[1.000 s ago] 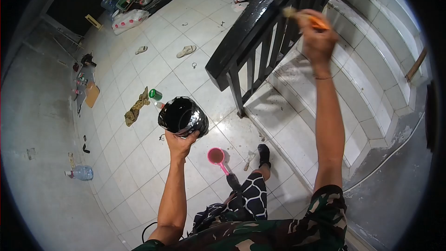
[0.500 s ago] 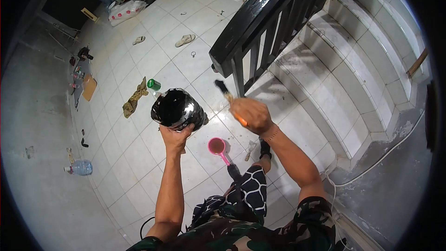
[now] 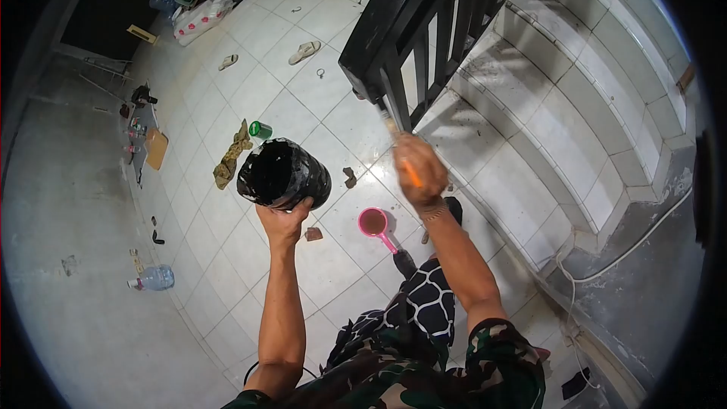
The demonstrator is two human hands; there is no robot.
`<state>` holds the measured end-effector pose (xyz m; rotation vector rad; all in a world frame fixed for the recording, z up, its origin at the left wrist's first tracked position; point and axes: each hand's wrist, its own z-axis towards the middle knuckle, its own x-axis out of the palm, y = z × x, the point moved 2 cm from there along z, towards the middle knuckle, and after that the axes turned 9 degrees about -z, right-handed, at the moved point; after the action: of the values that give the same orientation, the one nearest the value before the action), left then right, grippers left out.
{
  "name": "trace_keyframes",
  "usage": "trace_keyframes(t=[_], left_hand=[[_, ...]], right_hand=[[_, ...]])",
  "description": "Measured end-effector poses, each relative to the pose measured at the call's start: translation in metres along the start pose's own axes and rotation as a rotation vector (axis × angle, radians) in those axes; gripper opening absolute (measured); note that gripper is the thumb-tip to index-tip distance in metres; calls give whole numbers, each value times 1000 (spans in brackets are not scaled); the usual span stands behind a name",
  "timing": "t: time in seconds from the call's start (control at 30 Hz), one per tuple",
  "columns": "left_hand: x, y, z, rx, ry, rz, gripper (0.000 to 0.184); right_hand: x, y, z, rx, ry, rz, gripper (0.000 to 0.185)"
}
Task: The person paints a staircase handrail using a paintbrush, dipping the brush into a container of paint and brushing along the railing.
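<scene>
My left hand (image 3: 284, 221) is wrapped round the lower side of a can (image 3: 316, 180) coated in black paint, its open mouth tilted up toward me. In my right hand (image 3: 421, 173) is a paintbrush (image 3: 391, 126) with an orange handle, fingers closed around it. The brush's tip is blurred and lies over the end post of the black stair railing (image 3: 390, 19); whether it touches the post I cannot tell. The railing's top looks glossy.
A pink dipper (image 3: 385, 238) with brownish liquid stands on the tiles near my foot. Behind the can lie a green can (image 3: 260, 130) and a crumpled cloth (image 3: 232, 157). White tiled stairs (image 3: 522, 136) rise at right. A plastic bottle (image 3: 157, 278) lies left.
My right hand has moved the brush slightly right, from open floor to the railing's end post. The view has shifted a little. The can stays in my left hand, tilted slightly differently.
</scene>
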<state>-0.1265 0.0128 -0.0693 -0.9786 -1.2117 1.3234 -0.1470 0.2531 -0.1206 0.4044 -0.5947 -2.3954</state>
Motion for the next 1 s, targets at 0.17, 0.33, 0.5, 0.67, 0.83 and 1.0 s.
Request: trace_keyframes(t=[0.17, 0.33, 0.5, 0.67, 0.83, 1.0], left_hand=[[-6, 3, -2, -22, -8, -17, 60], [-7, 3, -6, -21, -23, -16, 60], [-8, 6, -8, -31, -20, -23, 63], [-5, 1, -8, -3, -18, -11, 60], [-8, 6, -6, 13, -3, -15, 62], [-4, 3, -11, 5, -12, -63, 66]], right_hand=[[5, -18, 37, 53, -116, -177, 20], [-1, 14, -15, 53, 77, 62, 21], [-6, -7, 43, 81, -164, -179, 15], [4, 10, -1, -19, 87, -18, 21], [-25, 11, 40, -35, -82, -108, 18], [-6, -14, 43, -108, 159, -288, 18]])
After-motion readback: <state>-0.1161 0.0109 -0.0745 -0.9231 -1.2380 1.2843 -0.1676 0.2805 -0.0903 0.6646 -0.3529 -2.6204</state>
